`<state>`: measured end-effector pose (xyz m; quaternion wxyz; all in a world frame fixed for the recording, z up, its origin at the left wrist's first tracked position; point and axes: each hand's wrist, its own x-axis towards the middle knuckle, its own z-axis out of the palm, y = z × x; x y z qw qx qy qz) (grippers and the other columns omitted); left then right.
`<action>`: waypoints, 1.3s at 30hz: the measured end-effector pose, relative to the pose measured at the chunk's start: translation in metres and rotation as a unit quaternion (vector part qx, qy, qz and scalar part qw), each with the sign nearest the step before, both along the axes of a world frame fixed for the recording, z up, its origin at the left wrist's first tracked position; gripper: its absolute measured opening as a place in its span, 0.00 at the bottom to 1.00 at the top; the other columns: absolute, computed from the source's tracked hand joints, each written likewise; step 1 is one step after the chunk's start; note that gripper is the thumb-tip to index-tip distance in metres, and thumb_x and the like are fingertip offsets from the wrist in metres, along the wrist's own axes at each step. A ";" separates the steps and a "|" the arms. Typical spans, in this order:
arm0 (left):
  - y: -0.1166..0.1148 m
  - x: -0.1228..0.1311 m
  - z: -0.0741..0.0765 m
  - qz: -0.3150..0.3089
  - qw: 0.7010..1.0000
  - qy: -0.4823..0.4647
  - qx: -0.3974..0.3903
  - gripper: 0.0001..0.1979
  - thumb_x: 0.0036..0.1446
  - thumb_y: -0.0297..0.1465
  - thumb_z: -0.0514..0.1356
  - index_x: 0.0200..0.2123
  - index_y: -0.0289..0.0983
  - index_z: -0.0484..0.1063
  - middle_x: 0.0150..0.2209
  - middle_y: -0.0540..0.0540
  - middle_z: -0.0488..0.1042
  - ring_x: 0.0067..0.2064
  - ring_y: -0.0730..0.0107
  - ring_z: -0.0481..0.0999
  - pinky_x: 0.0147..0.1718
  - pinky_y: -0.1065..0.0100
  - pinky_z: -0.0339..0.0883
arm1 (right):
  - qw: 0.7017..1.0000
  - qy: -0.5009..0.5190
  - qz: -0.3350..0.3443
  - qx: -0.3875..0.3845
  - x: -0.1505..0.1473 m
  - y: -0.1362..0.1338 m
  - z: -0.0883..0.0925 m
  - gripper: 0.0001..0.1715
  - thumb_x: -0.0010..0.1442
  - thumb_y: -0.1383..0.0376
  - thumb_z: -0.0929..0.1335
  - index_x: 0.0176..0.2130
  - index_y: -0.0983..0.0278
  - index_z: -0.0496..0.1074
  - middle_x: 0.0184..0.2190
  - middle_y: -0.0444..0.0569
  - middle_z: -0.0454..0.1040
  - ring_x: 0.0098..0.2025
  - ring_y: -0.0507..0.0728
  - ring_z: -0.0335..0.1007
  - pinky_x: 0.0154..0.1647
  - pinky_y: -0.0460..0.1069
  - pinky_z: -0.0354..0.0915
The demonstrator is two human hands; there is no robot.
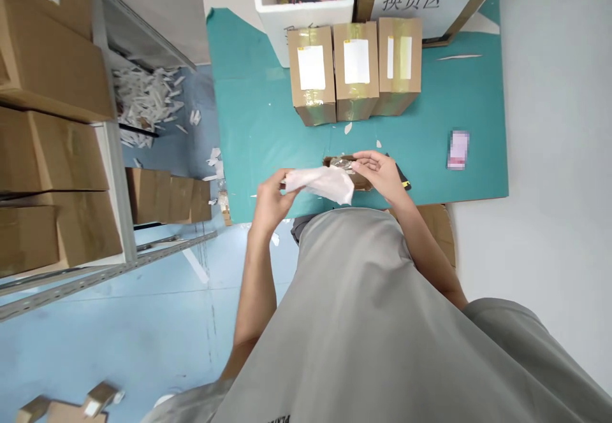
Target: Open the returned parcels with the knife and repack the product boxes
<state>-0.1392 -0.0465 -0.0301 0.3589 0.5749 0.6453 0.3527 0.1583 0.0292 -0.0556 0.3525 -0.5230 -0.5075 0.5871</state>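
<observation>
My left hand [273, 201] is closed on one end of a thin, crumpled white-pink sheet or bag [327, 183]. Its loose end stretches right, over a small brown cardboard box [363, 184] by the table's near edge. Shiny clear plastic or tape [342, 164] shows on that box. My right hand [377, 171] is above the box's right part, fingers stretched out and thumb apart, the tips close to the shiny plastic; whether they touch it I cannot make out. A dark tool with a yellow mark [405, 185] lies partly hidden behind my right hand.
Three taped cartons [356, 101] stand in a row on the green table [258, 130]. Behind them are a white foam bin [306, 15] and a lettered board [425, 2]. A blurred pink item [458, 150] lies to the right. Shelves with cartons [71, 149] stand left.
</observation>
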 end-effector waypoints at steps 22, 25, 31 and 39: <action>0.004 0.024 -0.044 0.103 0.962 -0.242 -0.077 0.36 0.68 0.61 0.66 0.62 0.37 0.80 0.56 0.35 0.87 0.56 0.50 0.88 0.52 0.58 0.83 | 0.983 -0.061 -0.138 0.106 -0.004 -0.038 0.030 0.26 0.72 0.38 0.72 0.52 0.54 0.83 0.57 0.55 0.85 0.60 0.68 0.83 0.60 0.64 0.82; 0.003 0.024 -0.040 0.065 0.966 -0.237 -0.082 0.36 0.69 0.62 0.65 0.65 0.39 0.79 0.58 0.36 0.87 0.58 0.50 0.87 0.54 0.57 0.83 | 0.973 -0.110 -0.109 0.172 -0.004 -0.044 0.057 0.18 0.78 0.47 0.68 0.51 0.50 0.85 0.55 0.52 0.86 0.59 0.67 0.82 0.62 0.65 0.80; 0.006 0.026 -0.035 0.029 0.980 -0.189 -0.055 0.36 0.69 0.62 0.65 0.63 0.39 0.80 0.59 0.36 0.86 0.61 0.49 0.85 0.62 0.55 0.79 | 0.963 -0.234 -0.008 0.131 -0.005 -0.031 0.054 0.08 0.71 0.58 0.73 0.46 0.55 0.86 0.48 0.53 0.87 0.45 0.66 0.86 0.53 0.61 0.80; 0.005 0.030 -0.041 0.059 0.977 -0.198 -0.060 0.33 0.66 0.61 0.68 0.57 0.39 0.84 0.51 0.40 0.87 0.52 0.54 0.85 0.51 0.61 0.80 | 0.991 -0.131 0.027 -0.001 0.000 -0.026 0.020 0.11 0.58 0.57 0.81 0.35 0.56 0.79 0.36 0.45 0.88 0.39 0.63 0.86 0.42 0.56 0.79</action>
